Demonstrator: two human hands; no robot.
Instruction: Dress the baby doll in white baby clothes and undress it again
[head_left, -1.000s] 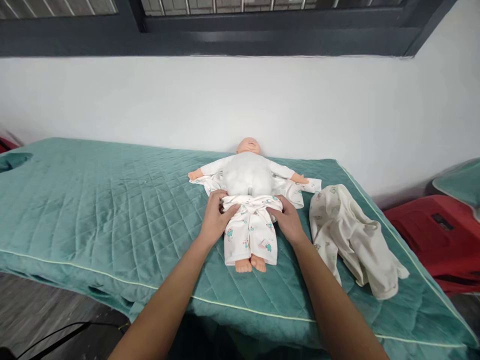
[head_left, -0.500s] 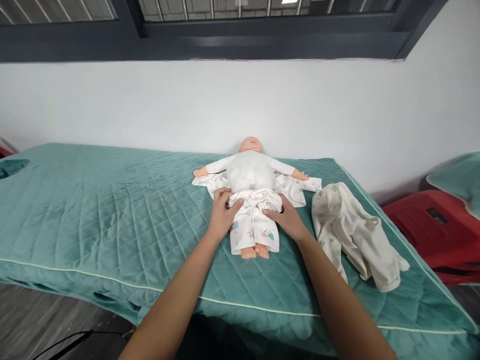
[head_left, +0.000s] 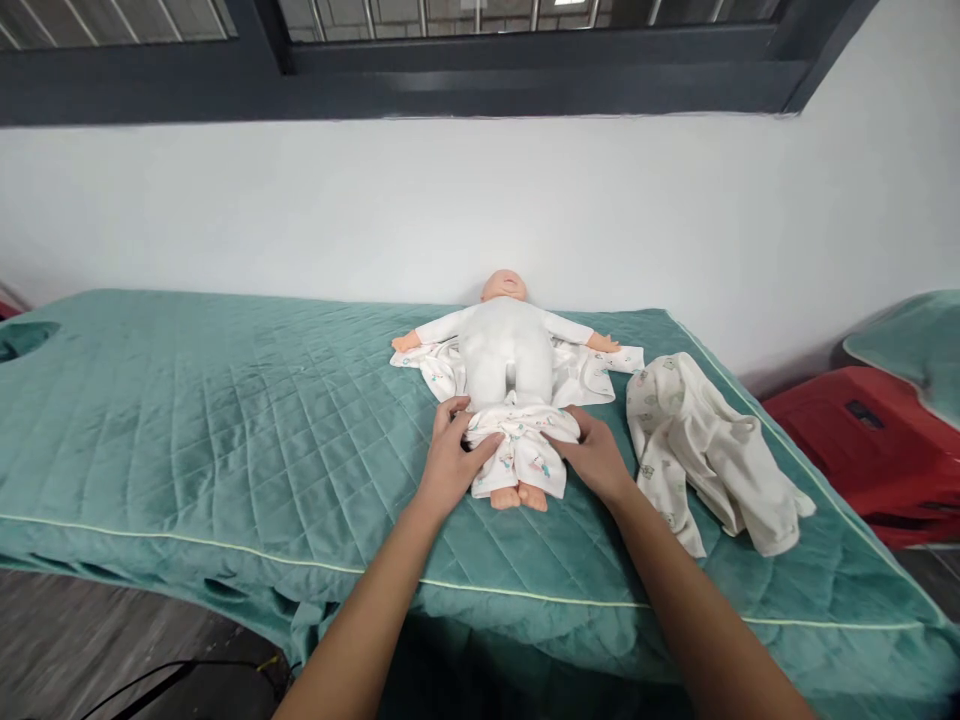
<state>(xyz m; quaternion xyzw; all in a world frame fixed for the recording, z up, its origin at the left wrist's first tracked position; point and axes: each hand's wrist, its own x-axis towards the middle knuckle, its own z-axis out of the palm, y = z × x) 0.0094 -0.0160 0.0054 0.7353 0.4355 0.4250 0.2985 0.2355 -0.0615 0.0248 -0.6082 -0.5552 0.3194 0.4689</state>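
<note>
A baby doll [head_left: 506, 340] with a white cloth body lies on its back, head by the wall and feet towards me. White patterned baby pants [head_left: 517, 455] are bunched around its lower legs, with the bare feet showing below the cuffs. My left hand [head_left: 454, 455] grips the waistband on the left side, thumb on top. On the right side my right hand [head_left: 596, 455] pinches the same waistband. Beneath the doll's arms and back a white patterned baby top [head_left: 589, 375] is spread open.
A crumpled cream garment [head_left: 709, 450] lies right of the doll on the green quilted bed cover [head_left: 225, 430]. Beyond the bed's right edge stands a red case [head_left: 870, 440] with green cloth over it. The white wall [head_left: 300, 210] and a dark window frame are behind.
Both hands have drawn the pants down from the doll's hips to its lower legs. The white thighs now show. The view has shifted slightly.
</note>
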